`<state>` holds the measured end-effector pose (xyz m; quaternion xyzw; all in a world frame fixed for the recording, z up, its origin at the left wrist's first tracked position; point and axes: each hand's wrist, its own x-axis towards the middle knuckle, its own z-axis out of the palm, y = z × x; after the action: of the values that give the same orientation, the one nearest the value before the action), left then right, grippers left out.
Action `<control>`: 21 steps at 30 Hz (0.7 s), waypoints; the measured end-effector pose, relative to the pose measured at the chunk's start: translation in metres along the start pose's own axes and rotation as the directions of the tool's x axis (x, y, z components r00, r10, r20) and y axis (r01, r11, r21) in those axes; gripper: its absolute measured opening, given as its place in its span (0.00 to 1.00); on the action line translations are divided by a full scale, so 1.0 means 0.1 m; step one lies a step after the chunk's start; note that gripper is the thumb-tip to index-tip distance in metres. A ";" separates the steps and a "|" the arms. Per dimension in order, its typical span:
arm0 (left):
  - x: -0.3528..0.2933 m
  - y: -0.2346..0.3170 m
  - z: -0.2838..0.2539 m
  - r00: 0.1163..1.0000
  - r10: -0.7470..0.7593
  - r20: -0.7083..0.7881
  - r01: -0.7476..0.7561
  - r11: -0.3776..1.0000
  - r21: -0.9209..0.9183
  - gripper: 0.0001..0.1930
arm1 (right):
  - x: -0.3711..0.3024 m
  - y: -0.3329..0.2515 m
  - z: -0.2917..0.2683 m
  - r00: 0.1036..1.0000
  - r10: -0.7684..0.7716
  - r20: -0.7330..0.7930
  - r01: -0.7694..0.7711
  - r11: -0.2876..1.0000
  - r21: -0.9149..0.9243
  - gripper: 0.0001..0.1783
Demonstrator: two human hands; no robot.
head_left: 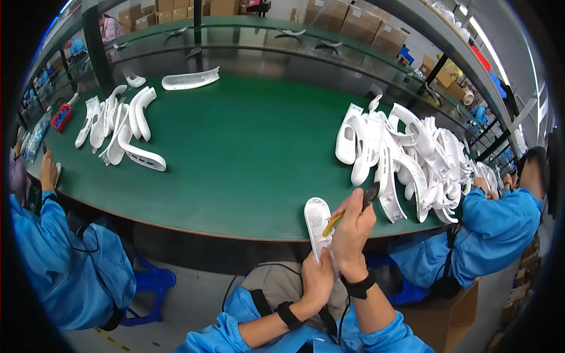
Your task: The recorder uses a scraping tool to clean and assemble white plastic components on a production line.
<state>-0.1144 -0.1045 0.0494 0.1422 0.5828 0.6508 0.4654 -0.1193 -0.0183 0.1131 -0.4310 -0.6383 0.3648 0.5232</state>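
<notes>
My left hand [318,275] is closed round the lower end of a white plastic shell [318,219]. The shell is long and round-ended, with a patch of small holes, and it is tilted up at the table's front edge. My right hand [354,229] grips a slim yellow and black hand tool [333,225]. Its yellow end lies at the shell's right edge, while its dark end sticks out above my fingers; what kind of tool it is I cannot make out. Both my wrists wear black bands.
A big heap of white curved plastic parts [421,156] covers the right of the green table [247,159]. Fewer parts [118,126] lie at the left, near a small red bin [61,117]. Co-workers in blue sit on both sides. A dark rail [265,56] runs behind.
</notes>
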 end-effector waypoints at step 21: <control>-0.03 0.05 0.00 0.998 -0.068 0.013 0.070 0.989 -0.129 0.12 | 0.02 0.06 0.02 0.990 -0.008 0.141 0.016 0.999 -0.050 0.23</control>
<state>-0.1153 -0.1061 0.0552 0.0943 0.5418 0.6702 0.4984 -0.1199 -0.0145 0.1078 -0.4135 -0.6852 0.3747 0.4681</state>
